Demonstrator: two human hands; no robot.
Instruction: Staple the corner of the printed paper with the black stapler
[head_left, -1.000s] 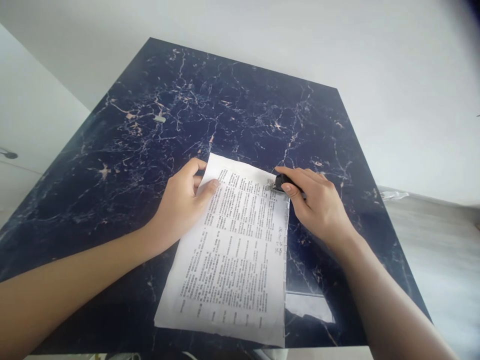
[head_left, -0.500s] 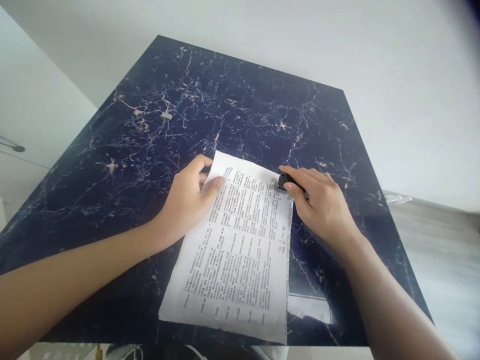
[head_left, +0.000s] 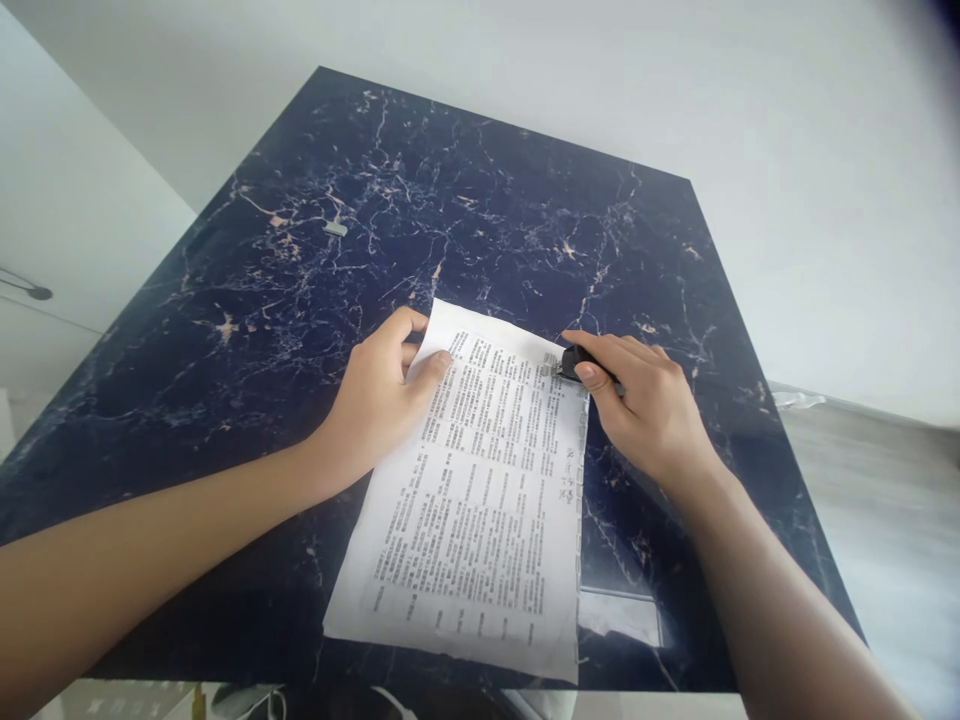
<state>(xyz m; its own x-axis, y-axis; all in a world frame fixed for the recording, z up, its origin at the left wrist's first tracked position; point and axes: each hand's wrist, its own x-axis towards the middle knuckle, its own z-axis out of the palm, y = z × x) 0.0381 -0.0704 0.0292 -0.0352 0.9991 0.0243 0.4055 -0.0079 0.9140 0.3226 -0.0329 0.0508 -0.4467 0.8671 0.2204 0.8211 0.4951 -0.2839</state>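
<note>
Printed paper sheets (head_left: 472, 480) lie slanted over the front part of the dark marbled table, with rows of text and some handwriting by the right edge. My left hand (head_left: 394, 385) pinches their upper left edge, thumb on top and fingers behind. In my right hand (head_left: 649, 400) is a small black stapler (head_left: 574, 362), most of it hidden by the palm and fingers. Its front end overlaps the upper right edge of the sheets. Small marks run down that right edge.
A small silvery-grey block (head_left: 335, 229) rests on the table (head_left: 510, 230) at the far left. Cables and other items (head_left: 255, 702) show below the table's front edge. A pale wall (head_left: 817, 200) stands behind and to the right.
Almost nothing differs. The sheets, hands and table appear shifted very slightly to the right in the picture; the grip of both hands stays the same.
</note>
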